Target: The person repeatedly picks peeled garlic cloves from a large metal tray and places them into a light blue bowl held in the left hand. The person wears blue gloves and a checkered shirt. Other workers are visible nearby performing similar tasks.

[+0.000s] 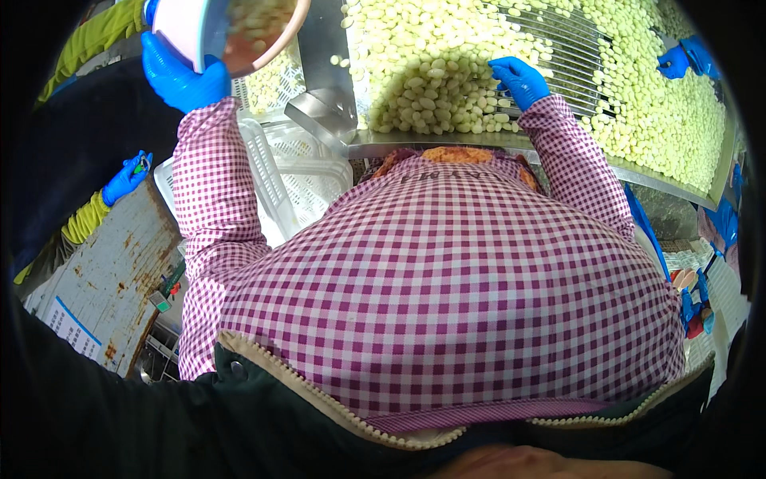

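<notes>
My left hand (pixel 187 76), in a blue glove, grips the side of a tilted plastic basin (pixel 179 30) at the upper left. Inside the basin, blurred pale pieces lie toward its pink rim. My right hand (pixel 522 81), gloved in blue too, is over the near side of a metal worktable, its fingers bent beside a shaded heap of pale green, grape-like pieces (pixel 428 99). Whether it pinches one of them cannot be made out. Just right of this hand, a slatted metal grate (pixel 559 57) shows among the pieces.
White perforated crates (pixel 308 179) stand below the basin, near a sheet-metal chute (pixel 323 114). A co-worker's blue-gloved hand (pixel 127 178) is at the left, another gloved hand (pixel 688 60) at the far right. The table's metal front edge (pixel 431 139) runs before my checked apron (pixel 443 269).
</notes>
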{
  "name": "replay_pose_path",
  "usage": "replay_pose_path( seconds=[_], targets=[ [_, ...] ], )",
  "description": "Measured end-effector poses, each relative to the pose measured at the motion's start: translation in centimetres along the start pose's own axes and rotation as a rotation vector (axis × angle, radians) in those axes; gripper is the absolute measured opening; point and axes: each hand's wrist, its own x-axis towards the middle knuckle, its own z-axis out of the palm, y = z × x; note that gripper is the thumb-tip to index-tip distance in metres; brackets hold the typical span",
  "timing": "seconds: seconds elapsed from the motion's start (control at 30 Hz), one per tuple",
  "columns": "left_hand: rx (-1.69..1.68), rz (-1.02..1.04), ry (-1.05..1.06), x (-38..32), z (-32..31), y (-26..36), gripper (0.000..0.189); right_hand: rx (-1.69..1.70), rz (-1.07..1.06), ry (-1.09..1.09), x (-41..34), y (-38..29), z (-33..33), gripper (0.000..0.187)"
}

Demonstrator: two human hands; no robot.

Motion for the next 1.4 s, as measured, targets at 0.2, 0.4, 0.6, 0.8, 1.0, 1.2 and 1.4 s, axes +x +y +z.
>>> replay_pose_path(
  seconds=[0.2, 0.4, 0.6, 0.8, 1.0, 1.2, 1.4],
  targets=[
    [-0.780, -0.257, 0.411, 1.9, -1.8, 1.1, 0.073, -0.597, -0.199, -0.116, -0.9, 0.7, 2.8, 0.018],
    [-1.079, -0.615, 0.118, 0.4, -1.9, 3.6, 0.062, -1.006, -0.339, -0.243, 0.6, 0.6, 7.0, 0.031],
    [-1.064, -0.821, -0.206, -5.0, 1.4, 8.3, 0.060, -1.032, -0.156, -0.262, 0.7, -0.3, 6.8, 0.037],
    [-0.994, -0.903, -0.326, -7.7, 1.0, 10.6, 0.069, -0.295, 0.029, 0.073, -2.8, -1.6, 4.6, 0.034],
    [-1.293, -1.042, -0.580, -8.6, 2.8, 14.1, 0.073, -0.291, -0.651, 0.296, -5.1, -3.3, 0.9, 0.043],
    [-1.439, -1.322, -0.674, -8.2, 3.9, 15.2, 0.065, 0.087, 0.123, 0.734, -0.1, -2.7, -7.4, 0.058],
    [-1.329, -1.436, -0.703, -6.7, 3.2, 16.6, 0.056, -0.399, -0.212, 0.232, 0.3, 0.2, 0.9, 0.050]
  ],
)
